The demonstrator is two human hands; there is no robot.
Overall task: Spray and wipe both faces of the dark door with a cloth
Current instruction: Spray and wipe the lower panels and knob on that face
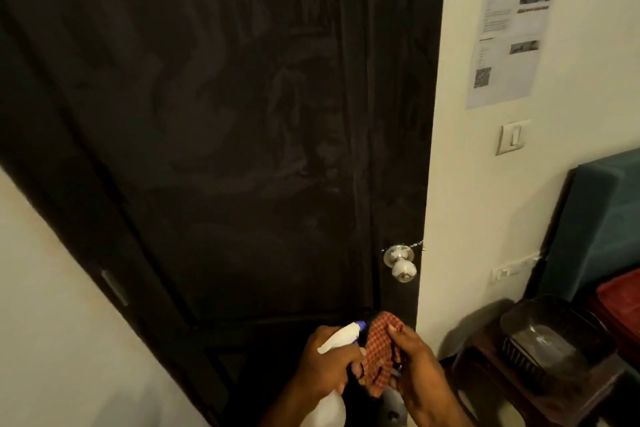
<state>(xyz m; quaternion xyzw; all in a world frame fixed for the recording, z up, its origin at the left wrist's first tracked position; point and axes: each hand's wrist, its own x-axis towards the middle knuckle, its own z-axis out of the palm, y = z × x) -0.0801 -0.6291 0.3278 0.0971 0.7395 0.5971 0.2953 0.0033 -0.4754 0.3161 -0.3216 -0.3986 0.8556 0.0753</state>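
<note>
The tall dark door fills the frame's centre and upper left, its right edge meeting the white wall beside the round silver knob. At bottom centre, the left hand grips a white plastic spray bottle; the right hand pinches a red checked cloth just beside it, with a dark wooden stool close at lower right.

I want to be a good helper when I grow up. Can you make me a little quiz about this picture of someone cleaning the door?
1. True or false: the left hand holds the spray bottle.
2. Which thing does the right hand hold? A) a sponge B) a checked cloth C) a brush
3. Fill in: the knob sits near the ____ edge of the dark door, as the picture shows it.

Key
1. True; its nozzle points up toward the door.
2. B; it is orange-red and pinched by the fingers.
3. Right, next to the white wall.
</note>
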